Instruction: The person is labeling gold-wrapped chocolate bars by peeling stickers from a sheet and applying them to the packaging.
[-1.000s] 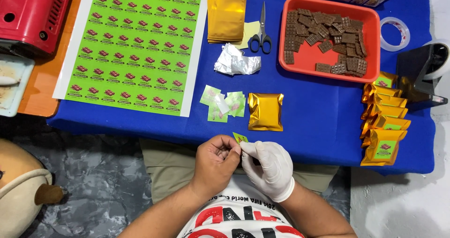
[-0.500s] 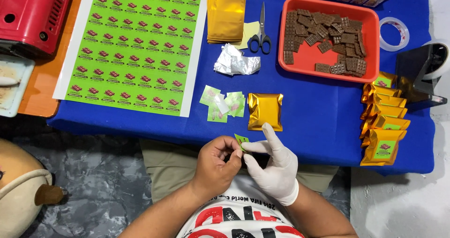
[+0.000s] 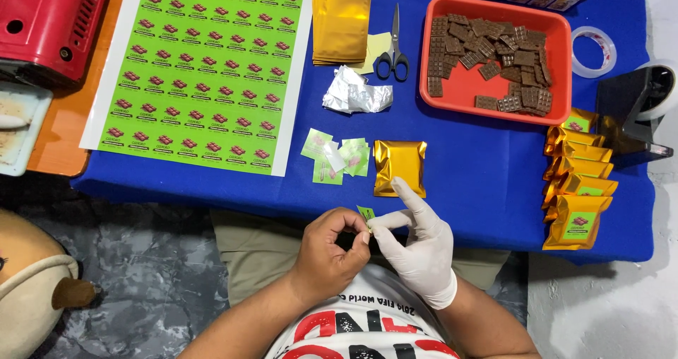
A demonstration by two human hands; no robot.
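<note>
- The bare left hand (image 3: 330, 249) and the white-gloved right hand (image 3: 421, 249) meet just off the near edge of the table, fingertips pinched together on a small green sticker (image 3: 366, 213); the left thumb and forefinger are closed on its lower edge, while the gloved thumb and forefinger grip its right side and the other gloved fingers are spread.
- The sticker is held in the air between both hands, and whether its backing is fully off cannot be told.
- Just beyond the gloved fingers, a gold foil pouch (image 3: 400, 167) lies flat near the near edge, with no green label showing on it.
- To its left sits a small heap of peeled sticker backings (image 3: 335, 157).
- Along the right edge, a stack of labelled gold pouches (image 3: 578, 182) is finished, as far as can be judged.
- Much appears left: the red tray (image 3: 494, 112) towards the far right corner is loaded with chocolate pieces (image 3: 487, 48), a pile of empty gold pouches (image 3: 341, 25) waits at the far edge, and the green sticker sheet (image 3: 205, 69) at the left looks nearly full.
- Scissors (image 3: 393, 51) and crumpled foil (image 3: 355, 94) lie mid-table.
</note>
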